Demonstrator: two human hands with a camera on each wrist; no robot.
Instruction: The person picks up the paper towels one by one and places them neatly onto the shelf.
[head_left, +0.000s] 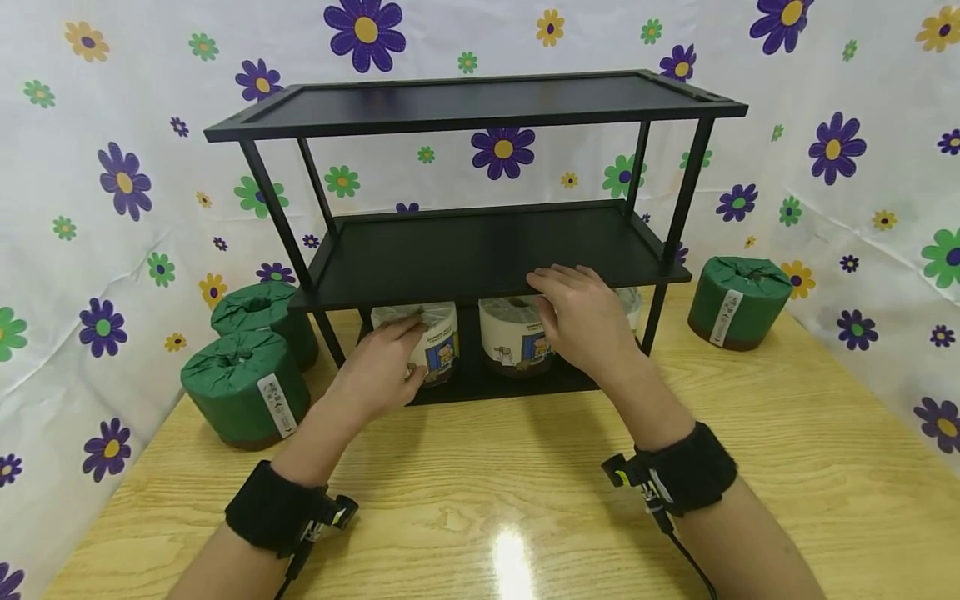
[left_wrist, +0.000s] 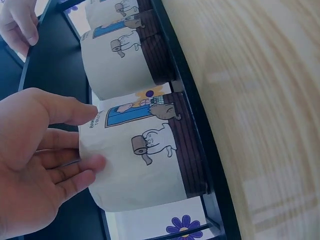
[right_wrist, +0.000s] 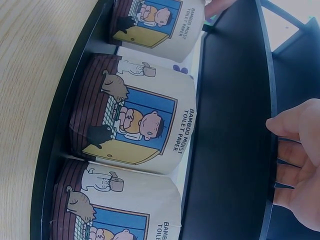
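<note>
My left hand (head_left: 382, 358) is at the left white toilet paper roll (head_left: 442, 346) on the bottom shelf. In the left wrist view its thumb and fingers (left_wrist: 80, 172) are bent about the roll's top end; the roll is printed with a cat and a brown base band. My right hand (head_left: 581, 321) rests at the front edge of the middle shelf (head_left: 480, 250), fingers lying over the edge and thumb lower at its front. Just beside it on the bottom shelf stands the middle toilet paper roll (head_left: 513, 342). A third roll (right_wrist: 115, 205) is mostly hidden behind the right hand in the head view.
The black three-tier rack (head_left: 480, 121) stands on a wooden table (head_left: 465, 467). Two green-wrapped rolls (head_left: 236, 379) are left of it, and another green-wrapped roll (head_left: 738, 300) is at its right. A flower-print cloth (head_left: 847, 208) hangs behind.
</note>
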